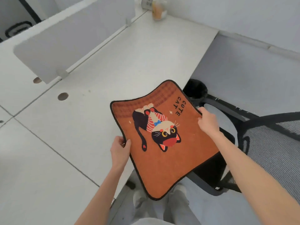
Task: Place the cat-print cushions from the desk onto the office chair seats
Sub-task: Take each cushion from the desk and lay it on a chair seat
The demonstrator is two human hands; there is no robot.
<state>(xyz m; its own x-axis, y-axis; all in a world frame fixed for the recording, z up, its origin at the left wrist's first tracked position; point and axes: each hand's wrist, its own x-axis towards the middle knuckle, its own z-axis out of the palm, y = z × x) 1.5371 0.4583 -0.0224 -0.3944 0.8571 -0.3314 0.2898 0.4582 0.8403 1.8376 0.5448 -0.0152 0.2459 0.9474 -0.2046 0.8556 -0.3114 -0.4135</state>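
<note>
1. White desk [100, 98] fills the left and centre of my head view, with a low white divider panel [65, 46] across it and two round cable holes [63, 96] near the panel's foot.
2. Far corner: a blurred orange-tinted container [157, 9]; I cannot make out what it is.
3. Cushion [164, 140]: flat, square, rust-orange, dark piped edge, faint plaid band along the far side. Print shows a black-and-cream cat in a red-striped top with a blue bow, plus the words "CUTE CAT".
4. It is held in the air over the desk's near edge, overlapping the black seat [209, 169] of the office chair [267, 143] on the right.
5. Left hand [119, 150] grips the cushion's left edge, thumb on top, fingers curled beneath.
6. Right hand [208, 122] pinches the right edge, fingers curled round the rim.
7. Black bin [196, 90] stands on the floor beyond the chair.
</note>
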